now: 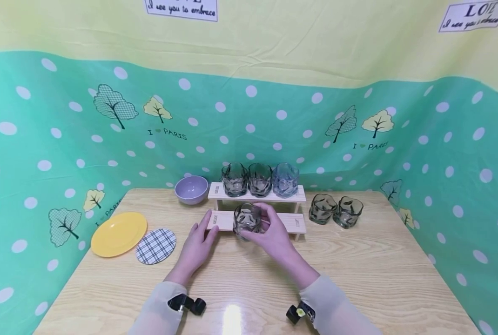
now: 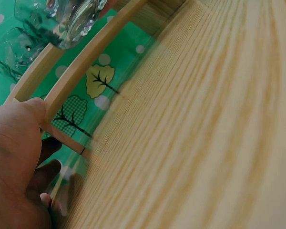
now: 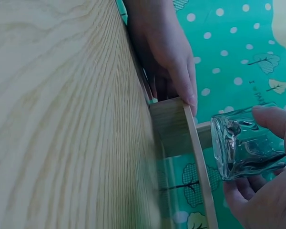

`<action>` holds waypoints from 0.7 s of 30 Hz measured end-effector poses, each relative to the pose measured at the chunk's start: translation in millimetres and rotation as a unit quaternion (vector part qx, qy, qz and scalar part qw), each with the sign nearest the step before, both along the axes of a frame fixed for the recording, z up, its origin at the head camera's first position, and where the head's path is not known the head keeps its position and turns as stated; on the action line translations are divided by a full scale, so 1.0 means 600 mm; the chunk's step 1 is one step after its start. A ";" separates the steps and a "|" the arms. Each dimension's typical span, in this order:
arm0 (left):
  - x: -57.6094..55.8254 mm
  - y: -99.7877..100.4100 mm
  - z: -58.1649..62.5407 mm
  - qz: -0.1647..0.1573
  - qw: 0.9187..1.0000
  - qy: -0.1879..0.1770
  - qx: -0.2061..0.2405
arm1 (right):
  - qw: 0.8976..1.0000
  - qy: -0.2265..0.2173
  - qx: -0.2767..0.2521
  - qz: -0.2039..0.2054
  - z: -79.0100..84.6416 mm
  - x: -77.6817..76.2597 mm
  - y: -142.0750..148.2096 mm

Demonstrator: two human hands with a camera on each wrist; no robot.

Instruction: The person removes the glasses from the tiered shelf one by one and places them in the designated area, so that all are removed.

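My right hand [image 1: 274,232] grips a smoky grey glass [image 1: 247,218] with a wavy surface, thumb on the near side and fingers around the far side. In the head view the glass overlaps the middle of the lower wooden shelf [image 1: 288,222]; in the right wrist view it shows tilted beside the shelf's front edge. My left hand [image 1: 196,244] holds the left end of that shelf, with the thumb [image 2: 34,110] at its front corner and the other fingers around the end. Behind it, the upper shelf [image 1: 253,197] bears two grey glasses [image 1: 234,180] and a bluish glass [image 1: 286,180].
Two more grey glasses [image 1: 323,209] stand close together right of the shelves. A purple bowl [image 1: 191,190] sits at the back left. Further left lie a yellow plate [image 1: 119,235] and a checked round coaster [image 1: 156,246]. A patterned cloth [image 1: 249,111] surrounds the wooden table [image 1: 249,284].
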State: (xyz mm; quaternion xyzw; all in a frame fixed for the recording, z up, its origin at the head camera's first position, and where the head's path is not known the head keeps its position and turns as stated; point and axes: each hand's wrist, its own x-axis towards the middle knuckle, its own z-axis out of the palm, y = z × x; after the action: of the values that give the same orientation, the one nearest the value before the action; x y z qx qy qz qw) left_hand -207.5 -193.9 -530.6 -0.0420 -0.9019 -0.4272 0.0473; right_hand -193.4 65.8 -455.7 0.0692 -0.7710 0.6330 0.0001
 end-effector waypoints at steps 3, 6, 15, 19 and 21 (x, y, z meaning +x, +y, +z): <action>-0.001 0.000 -0.001 -0.001 1.000 0.000 0.001 | 1.000 -0.005 0.004 0.001 0.002 0.006 0.011; -0.001 0.000 -0.001 -0.001 1.000 -0.001 0.002 | 1.000 -0.011 0.007 0.002 0.006 0.012 0.023; -0.001 -0.001 -0.001 -0.002 1.000 -0.003 0.003 | 1.000 -0.009 0.010 -0.002 0.026 0.023 0.060; -0.001 -0.001 0.000 -0.002 1.000 -0.006 0.002 | 1.000 -0.023 0.019 -0.003 0.033 0.028 0.080; -0.001 -0.001 -0.001 -0.002 1.000 -0.006 0.001 | 0.999 -0.025 0.030 -0.004 0.035 0.030 0.091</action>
State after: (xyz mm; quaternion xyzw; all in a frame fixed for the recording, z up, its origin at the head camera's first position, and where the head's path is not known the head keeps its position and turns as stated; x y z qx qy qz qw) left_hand -208.4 -194.3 -531.1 -0.0406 -0.9015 -0.4289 0.0411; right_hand -175.5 120.4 -434.8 0.0505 -0.7896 0.6113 -0.0185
